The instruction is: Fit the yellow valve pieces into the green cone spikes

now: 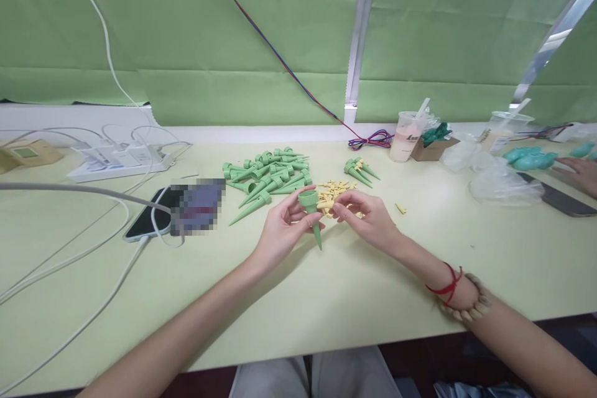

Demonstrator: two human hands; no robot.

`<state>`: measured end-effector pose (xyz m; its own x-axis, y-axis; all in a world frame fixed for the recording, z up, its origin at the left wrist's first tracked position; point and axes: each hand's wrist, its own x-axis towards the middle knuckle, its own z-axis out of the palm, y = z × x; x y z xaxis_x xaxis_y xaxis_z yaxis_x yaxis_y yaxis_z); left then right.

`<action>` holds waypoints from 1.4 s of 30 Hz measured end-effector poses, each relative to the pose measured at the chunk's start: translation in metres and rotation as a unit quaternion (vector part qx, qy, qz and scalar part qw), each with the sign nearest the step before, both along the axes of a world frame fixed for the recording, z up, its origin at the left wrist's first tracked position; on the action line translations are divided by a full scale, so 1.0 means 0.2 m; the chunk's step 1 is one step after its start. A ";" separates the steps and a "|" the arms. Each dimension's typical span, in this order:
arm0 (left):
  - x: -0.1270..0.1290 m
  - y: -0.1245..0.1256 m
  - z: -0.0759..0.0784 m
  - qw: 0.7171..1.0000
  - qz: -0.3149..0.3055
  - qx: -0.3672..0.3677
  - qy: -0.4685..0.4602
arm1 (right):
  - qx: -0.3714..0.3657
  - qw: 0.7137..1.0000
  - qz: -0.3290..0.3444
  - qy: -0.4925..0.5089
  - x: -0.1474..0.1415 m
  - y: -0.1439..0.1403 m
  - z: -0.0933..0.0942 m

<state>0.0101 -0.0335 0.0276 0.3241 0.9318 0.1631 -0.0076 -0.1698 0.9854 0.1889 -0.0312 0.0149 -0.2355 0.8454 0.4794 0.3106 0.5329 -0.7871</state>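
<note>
- a green plastic cone-shaped spike (311, 214) with a round cup-like top stands nearly upright just above the pale green table (326, 298), tip pointing down, between the two hands.
- the left hand (282, 230) holds the spike, its fingers and thumb closed narrowly around the upper part below the cup.
- the right hand (366, 217) is just to the right of the spike, fingers curled in toward the spike's top and pinching a small yellow plastic piece (323, 204) that touches or nearly touches the cup; i cannot tell which.
- a scattered pile of small yellow plastic pieces (336, 188) lies on the table just behind the spike and the right hand.
- one stray yellow piece (400, 208) lies right of the right hand.
- a heap of green plastic spikes (268, 175) lies behind and left of the held spike.
- a smaller cluster of green spikes (359, 171) lies behind and right of it.
- a dark smartphone (153, 219) with a white cable lies well left of the spike.
- a white power strip (121, 165) sits further back on the left.
- a clear plastic cup with a pale drink (407, 135) stands far behind and right of the spike.
- another person's hand (581, 173) rests on the table at the far right edge.
</note>
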 end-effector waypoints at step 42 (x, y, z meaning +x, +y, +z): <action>0.00 0.04 -0.05 0.999 0.010 0.003 0.044 | -0.023 0.999 -0.028 -0.017 0.02 0.04 -0.03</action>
